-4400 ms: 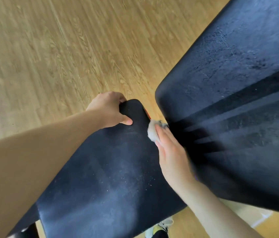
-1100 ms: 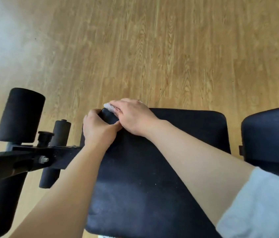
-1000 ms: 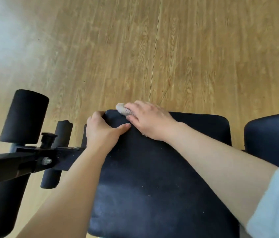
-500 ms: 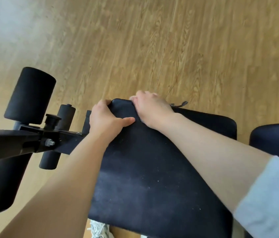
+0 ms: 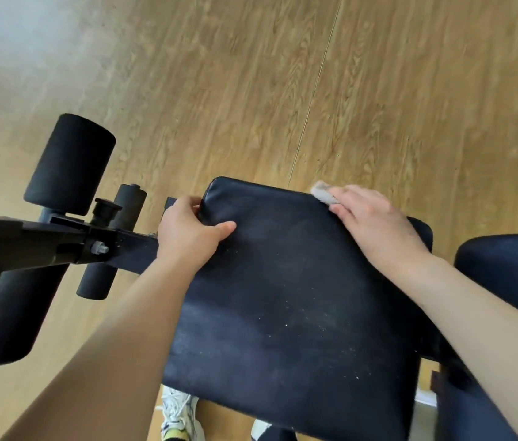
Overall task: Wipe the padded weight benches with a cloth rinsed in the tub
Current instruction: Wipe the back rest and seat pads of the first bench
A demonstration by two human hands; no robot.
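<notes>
The black padded seat pad (image 5: 286, 307) of a weight bench fills the middle of the head view, speckled with pale dust. My left hand (image 5: 189, 235) grips its far left corner, thumb on top. My right hand (image 5: 375, 222) presses a small grey-white cloth (image 5: 323, 193) against the pad's far edge, right of centre; most of the cloth is hidden under my fingers. A second black pad (image 5: 506, 262) of the bench lies at the right.
A black steel frame arm (image 5: 38, 243) runs left from the seat, carrying black foam rollers (image 5: 69, 163) above and below it. The floor (image 5: 283, 74) is wood-grain laminate. My white sneaker (image 5: 176, 415) shows beneath the seat's near edge.
My right hand has slid the cloth rightward along the seat's far edge, away from my left hand. The left hand stays on the far left corner.
</notes>
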